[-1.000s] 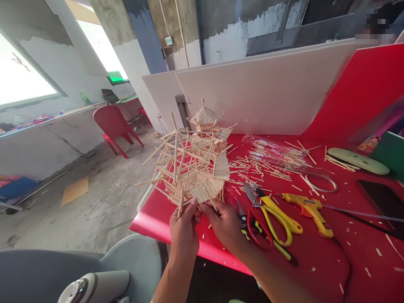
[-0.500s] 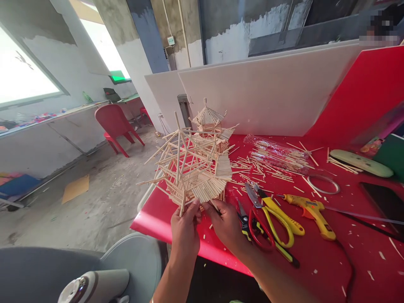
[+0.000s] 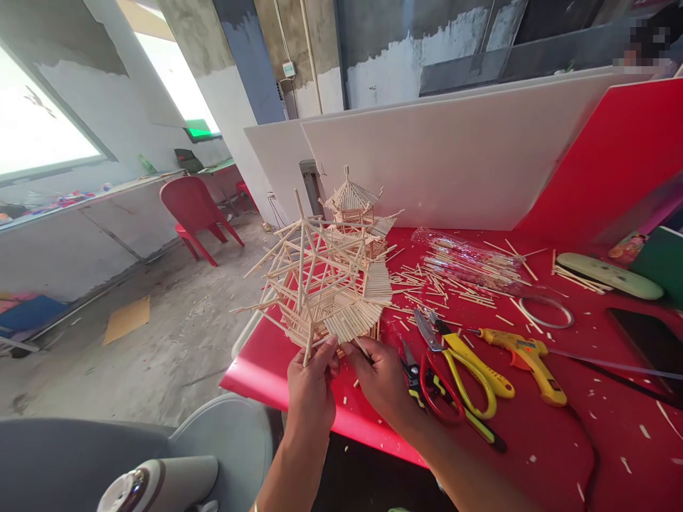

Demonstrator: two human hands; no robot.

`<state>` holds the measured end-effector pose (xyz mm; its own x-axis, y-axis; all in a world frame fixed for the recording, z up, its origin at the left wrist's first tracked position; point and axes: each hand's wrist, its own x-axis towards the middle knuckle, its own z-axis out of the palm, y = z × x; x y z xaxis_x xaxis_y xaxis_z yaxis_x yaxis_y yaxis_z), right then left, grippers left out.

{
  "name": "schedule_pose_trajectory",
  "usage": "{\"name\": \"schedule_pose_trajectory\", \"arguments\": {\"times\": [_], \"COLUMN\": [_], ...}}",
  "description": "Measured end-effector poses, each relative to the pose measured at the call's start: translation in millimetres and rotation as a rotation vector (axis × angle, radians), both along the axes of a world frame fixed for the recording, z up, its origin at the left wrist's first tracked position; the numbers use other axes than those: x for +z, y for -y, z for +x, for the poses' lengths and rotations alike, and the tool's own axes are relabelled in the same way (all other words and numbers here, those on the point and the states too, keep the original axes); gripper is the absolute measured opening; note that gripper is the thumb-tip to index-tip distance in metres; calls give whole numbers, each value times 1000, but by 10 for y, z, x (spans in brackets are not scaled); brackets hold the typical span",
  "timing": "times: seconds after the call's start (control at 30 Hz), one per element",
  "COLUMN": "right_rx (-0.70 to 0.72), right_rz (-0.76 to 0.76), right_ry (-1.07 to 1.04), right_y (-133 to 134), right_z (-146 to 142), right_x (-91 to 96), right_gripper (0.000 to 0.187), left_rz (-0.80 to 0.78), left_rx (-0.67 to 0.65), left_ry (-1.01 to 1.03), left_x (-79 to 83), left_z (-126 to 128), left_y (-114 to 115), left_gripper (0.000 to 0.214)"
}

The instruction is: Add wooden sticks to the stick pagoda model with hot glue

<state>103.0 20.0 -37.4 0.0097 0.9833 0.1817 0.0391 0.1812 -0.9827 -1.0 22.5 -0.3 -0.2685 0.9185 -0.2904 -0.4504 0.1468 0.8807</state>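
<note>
A roof frame of thin wooden sticks (image 3: 320,284) is held tilted above the near left corner of the red table (image 3: 533,441). My left hand (image 3: 312,387) is closed on a stick at the frame's lower edge. My right hand (image 3: 381,377) pinches the slatted edge of the frame just to the right. Behind the frame stands a small stick pagoda model (image 3: 355,206).
Yellow-handled shears (image 3: 464,359), red-handled cutters (image 3: 432,387), a yellow glue gun (image 3: 526,355), loose sticks (image 3: 427,281), a plastic bag of sticks (image 3: 469,259), a wire ring (image 3: 547,309) and a dark phone (image 3: 648,341) lie on the table. White boards (image 3: 442,163) stand behind. A red chair (image 3: 195,210) is on the floor left.
Both hands and the stick frame stay almost in place; my left hand's fingers shifted slightly on the lower stick. The view moved a little.
</note>
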Motion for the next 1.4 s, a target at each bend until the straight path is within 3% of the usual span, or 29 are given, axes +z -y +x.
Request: {"name": "schedule_pose_trajectory", "arguments": {"times": [0.8, 1.07, 1.4], "right_rx": [2, 59, 96], "right_rz": [17, 11, -1], "right_ry": [-17, -73, -90], "right_y": [2, 27, 57], "right_z": [-3, 13, 108], "right_x": [31, 118, 90], "right_gripper": [38, 36, 34], "left_rz": [-2, 1, 18], "left_rx": [-18, -28, -9], "left_ry": [-6, 68, 93], "left_x": [3, -14, 2], "left_z": [-1, 25, 83], "left_y": [15, 21, 27], "left_gripper": [31, 28, 25]}}
